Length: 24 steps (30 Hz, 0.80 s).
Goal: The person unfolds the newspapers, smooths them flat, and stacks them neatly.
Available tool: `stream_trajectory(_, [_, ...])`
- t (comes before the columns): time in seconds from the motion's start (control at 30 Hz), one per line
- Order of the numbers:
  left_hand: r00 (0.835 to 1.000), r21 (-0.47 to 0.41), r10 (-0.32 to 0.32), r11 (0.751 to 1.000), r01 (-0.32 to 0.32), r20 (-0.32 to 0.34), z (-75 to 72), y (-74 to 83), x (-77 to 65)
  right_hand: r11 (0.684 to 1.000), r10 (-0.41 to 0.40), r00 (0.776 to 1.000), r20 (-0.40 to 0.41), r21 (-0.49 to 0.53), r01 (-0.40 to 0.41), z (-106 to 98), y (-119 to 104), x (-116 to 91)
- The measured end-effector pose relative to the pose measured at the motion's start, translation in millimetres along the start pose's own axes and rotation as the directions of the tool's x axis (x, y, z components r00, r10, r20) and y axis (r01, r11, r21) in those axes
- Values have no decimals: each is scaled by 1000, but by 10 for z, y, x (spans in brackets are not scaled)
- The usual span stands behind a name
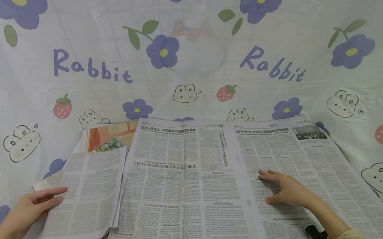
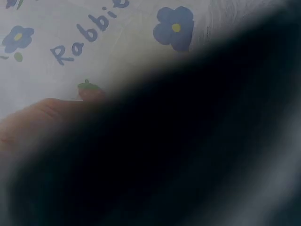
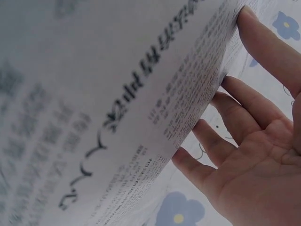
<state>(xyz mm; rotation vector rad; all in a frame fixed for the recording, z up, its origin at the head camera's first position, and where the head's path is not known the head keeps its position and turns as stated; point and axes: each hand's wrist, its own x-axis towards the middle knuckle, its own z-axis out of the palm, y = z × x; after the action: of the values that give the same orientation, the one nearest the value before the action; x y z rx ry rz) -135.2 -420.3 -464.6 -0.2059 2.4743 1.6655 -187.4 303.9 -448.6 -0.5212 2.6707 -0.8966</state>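
A large newspaper (image 1: 188, 192) lies spread, two printed pages side by side. My right hand (image 1: 289, 192) is over its right page, fingers extended and fingertips touching the paper. In the right wrist view the fingertips of the right hand (image 3: 254, 136) meet the printed sheet (image 3: 122, 113), palm visible. To the left lies a folded stack of newspaper (image 1: 85, 197). My left hand (image 1: 30, 211) rests at its left edge, index finger and thumb extended onto the paper; its other fingers are hidden. A dark blur covers most of the left wrist view, leaving part of the left hand (image 2: 37, 117).
Behind the folded stack, a colored printed sheet (image 1: 96, 137) and a small green patterned piece (image 1: 111, 144) show. A white cloth (image 1: 189, 72) with rabbits, flowers and strawberries rises behind the papers. A black object (image 1: 315, 233) sits by the right wrist.
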Motion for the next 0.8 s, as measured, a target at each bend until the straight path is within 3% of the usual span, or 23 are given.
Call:
stream_trajectory(0.07, [998,-117,62,991,-64,-19,-25,-34,0,1000,-3,1000,3,1,3,-2,-1,1])
stream_trajectory(0.13, [991,-244,127,960,-134,-46,-43,-47,-3,1000,-6,1000,4,5,6,-5,-4,1])
stream_trajectory(0.23, [967,-440,236,862,-253,-93,-53,-29,-22,1000,-8,1000,2,6,8,-10,-7,-2])
stream_trajectory(0.3, [954,-526,271,797,-298,-130,-39,0,-31,1000,-8,1000,-2,2,8,-13,-5,-1])
stream_trajectory(0.4, [946,-623,286,715,-318,-155,-16,28,-36,1000,-6,1000,-4,-2,6,-16,0,0])
stream_trajectory(0.67, [941,-753,269,572,-326,-204,10,46,-27,1000,13,1000,7,15,-13,-9,-2,7])
stream_trajectory(0.8, [926,-796,331,503,-337,-182,30,33,-28,1000,5,1000,4,10,-5,-8,-14,2])
